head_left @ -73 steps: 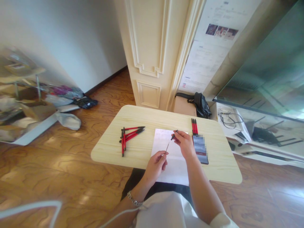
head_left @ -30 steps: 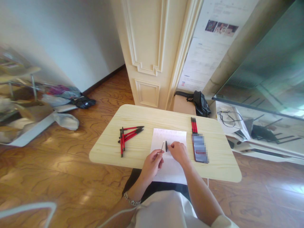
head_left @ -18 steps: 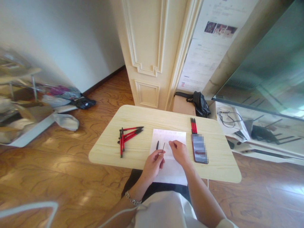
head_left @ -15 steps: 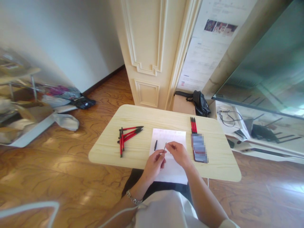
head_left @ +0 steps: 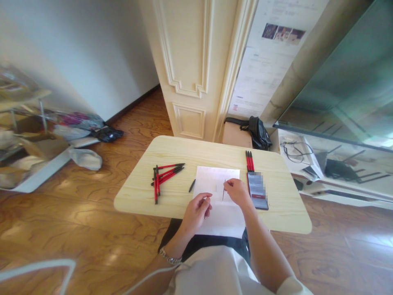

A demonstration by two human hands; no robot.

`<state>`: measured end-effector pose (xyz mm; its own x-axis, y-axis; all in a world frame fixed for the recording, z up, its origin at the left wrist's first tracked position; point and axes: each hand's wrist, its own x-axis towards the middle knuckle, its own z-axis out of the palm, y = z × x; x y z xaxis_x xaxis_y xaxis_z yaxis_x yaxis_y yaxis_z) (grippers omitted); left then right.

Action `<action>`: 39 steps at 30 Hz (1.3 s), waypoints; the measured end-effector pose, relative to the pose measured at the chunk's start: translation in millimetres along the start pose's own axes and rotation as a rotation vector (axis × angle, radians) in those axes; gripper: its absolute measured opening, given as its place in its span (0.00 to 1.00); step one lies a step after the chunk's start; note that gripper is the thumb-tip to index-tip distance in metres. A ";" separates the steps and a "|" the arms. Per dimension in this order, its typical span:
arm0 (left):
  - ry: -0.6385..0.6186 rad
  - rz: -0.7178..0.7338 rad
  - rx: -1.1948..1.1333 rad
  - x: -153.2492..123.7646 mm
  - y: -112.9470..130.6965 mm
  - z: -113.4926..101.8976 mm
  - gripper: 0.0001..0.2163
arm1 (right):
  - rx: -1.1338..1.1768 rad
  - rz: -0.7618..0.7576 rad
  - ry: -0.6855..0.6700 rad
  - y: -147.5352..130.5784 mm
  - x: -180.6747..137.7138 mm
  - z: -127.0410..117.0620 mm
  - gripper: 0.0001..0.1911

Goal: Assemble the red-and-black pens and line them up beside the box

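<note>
My right hand (head_left: 237, 191) pinches a thin dark pen refill (head_left: 223, 193), which points down over the white paper (head_left: 224, 219). To its left, my left hand (head_left: 198, 211) hovers above the paper's left side with its fingers curled and the thumb near the index finger. Whatever it may hold is hidden or too small to make out. A short black pen part (head_left: 192, 185) lies at the paper's left edge. Farther left is a loose pile of several red and black pens (head_left: 162, 176).
Three red and black pens (head_left: 249, 161) lie side by side at the table's right, just beyond a phone (head_left: 257, 198) with a blurred screen. The light wooden table (head_left: 132, 192) has rounded corners. Behind it stand a cream panel (head_left: 190, 61) and a black bag (head_left: 259, 133).
My hands have moved apart; the right one has gone right with the refill, away from the left hand. The black pen part has shifted left to the paper's edge.
</note>
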<state>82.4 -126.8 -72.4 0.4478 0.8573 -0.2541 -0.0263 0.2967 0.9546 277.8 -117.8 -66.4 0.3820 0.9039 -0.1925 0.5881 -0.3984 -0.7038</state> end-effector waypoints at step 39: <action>-0.055 -0.173 -0.214 -2.5 1.7 14.7 0.22 | 0.570 -0.088 -0.063 -7.1 -27.6 19.4 0.15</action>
<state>94.4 -134.6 -67.9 0.5101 0.7634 -0.3962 -0.1307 0.5241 0.8416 249.2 -136.9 -69.3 0.2957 0.9443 -0.1447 0.1322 -0.1904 -0.9728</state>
